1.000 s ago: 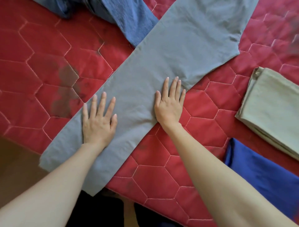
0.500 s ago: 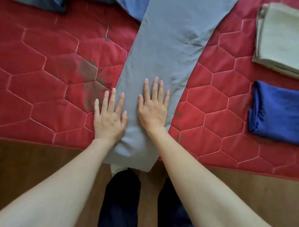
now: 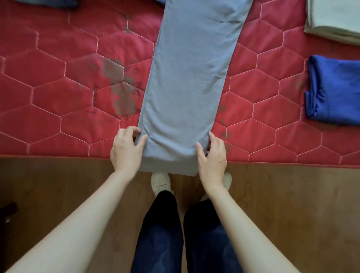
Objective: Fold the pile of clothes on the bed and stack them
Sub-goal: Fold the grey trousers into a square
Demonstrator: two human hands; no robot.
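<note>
Head view, one entry per item.

Bed: red quilted cover with hexagon stitching and dark blotches left of centre; its near edge runs straight across the view, above a brown wooden floor.

Grey trousers: folded lengthwise into one long strip, lying flat from the far edge to the near edge of the bed, the hem end hanging just over the near edge.

Left hand: at the strip's left side by the near edge, thumb on top of the cloth and fingers curled at its border, pinching it.

Right hand: at the strip's right side, same level, thumb on the cloth and fingers curled round its border, gripping it.

Blue folded garment: at the right edge of the bed, well apart from the trousers.

Pale green folded garment: at the far right corner, beyond the blue one.

Dark blue cloth: a sliver at the far left corner.

Person's legs: dark trousers, pale shoes, standing on the floor at the bed's near edge.
</note>
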